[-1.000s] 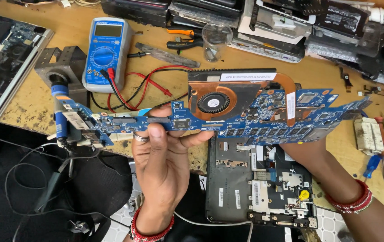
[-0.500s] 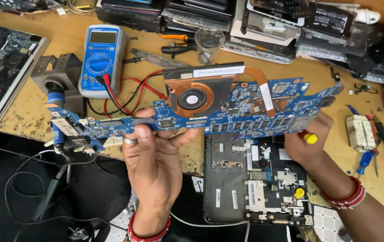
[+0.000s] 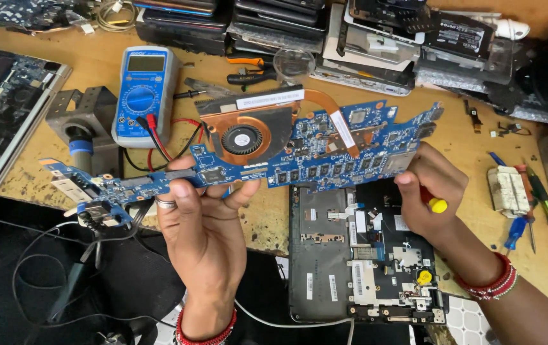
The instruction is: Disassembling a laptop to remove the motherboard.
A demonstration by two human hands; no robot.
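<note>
— Motherboard (image 3: 312,153): long, blue, held up above the worktop (image 3: 453,137), roughly level, tilted slightly up toward the right. Copper heat pipe and round black fan (image 3: 242,138) on its upper middle.

— Hands?

— Left hand (image 3: 200,211) grips the lower edge left of centre, thumb in front, fingers curled behind. Ring on one finger, red bangles at the wrist. Right hand (image 3: 429,191) closes on the board's right end and also holds a screwdriver (image 3: 435,204) with a yellow tip on a red handle; only that end shows.

— Labels?

— White rectangular strip (image 3: 269,99) along the top of the fan housing, lying lengthwise. A narrower white strip (image 3: 344,130) slants across the heat pipe. Print too small to tell.

— Below the board?

— Open laptop base (image 3: 363,255), dark, on the worktop, with several small white stickers and a yellow round part near its lower right.

— Around?

— Blue multimeter (image 3: 141,96) at upper left, grey screen, red and black leads (image 3: 159,137) plugged in. Stacked dark laptops and drives (image 3: 376,38) along the far edge, one flat black drive bearing a pale label. Blue-handled screwdriver (image 3: 516,231) lies at right, well apart from the hands.
</note>
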